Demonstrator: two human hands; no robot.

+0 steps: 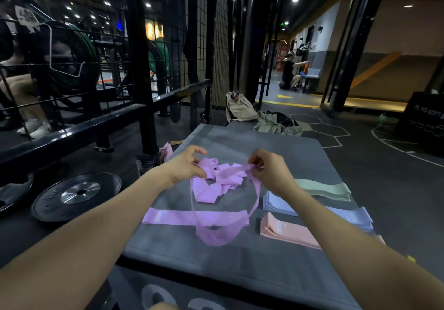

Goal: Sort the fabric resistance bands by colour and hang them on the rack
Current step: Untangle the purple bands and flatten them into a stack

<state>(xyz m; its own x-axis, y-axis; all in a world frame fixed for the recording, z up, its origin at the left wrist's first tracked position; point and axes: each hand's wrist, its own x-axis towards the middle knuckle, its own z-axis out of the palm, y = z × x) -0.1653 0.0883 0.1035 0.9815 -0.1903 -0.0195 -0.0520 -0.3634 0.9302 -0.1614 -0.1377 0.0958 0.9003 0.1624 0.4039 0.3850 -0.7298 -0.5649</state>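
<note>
Sorting part done | green stack, blue stack, peach stack laid on mat | left hand, right hand pinch a pink band above the pink tangle | one pink strip flat | nothing hung.

pink bands, green stack, lilac-blue stack, peach stack, grey mat

Both hands pinching a pink band above the mat

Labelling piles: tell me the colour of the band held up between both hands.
Pink-lilac; the held band shows best in the head view.
</note>
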